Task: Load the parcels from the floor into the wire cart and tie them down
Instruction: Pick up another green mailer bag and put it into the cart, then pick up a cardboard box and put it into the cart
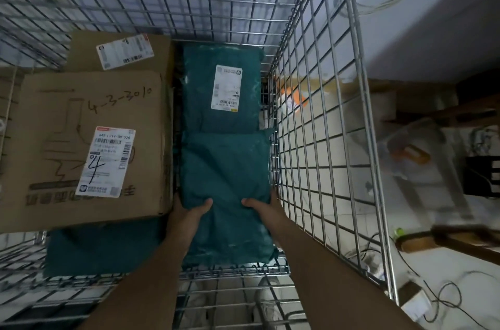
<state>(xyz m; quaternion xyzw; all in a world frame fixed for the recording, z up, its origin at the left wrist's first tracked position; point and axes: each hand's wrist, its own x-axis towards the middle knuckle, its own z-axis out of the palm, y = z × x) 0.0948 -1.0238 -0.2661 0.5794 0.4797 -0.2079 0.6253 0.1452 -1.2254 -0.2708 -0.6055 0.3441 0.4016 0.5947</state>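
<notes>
I look down into the wire cart [319, 118]. My left hand [189, 214] and my right hand [263, 206] grip a plain teal mailer bag [226, 167] by its two sides, thumbs on top, fingers hidden underneath. It lies in the cart's right half, overlapping a second teal bag [200, 91] with a white label further in. A large cardboard box [54, 140] with a label marked "4" fills the left half, a smaller box [86, 51] behind it. Another teal parcel [102, 248] lies under the large box's near edge.
The cart's wire walls rise on all sides; its near rim [230, 270] crosses under my forearms. Outside to the right, on the pale floor, lie a clear plastic container [416, 156], cables [446, 300] and a wooden plank [460, 240]. My shoe [270, 302] shows below.
</notes>
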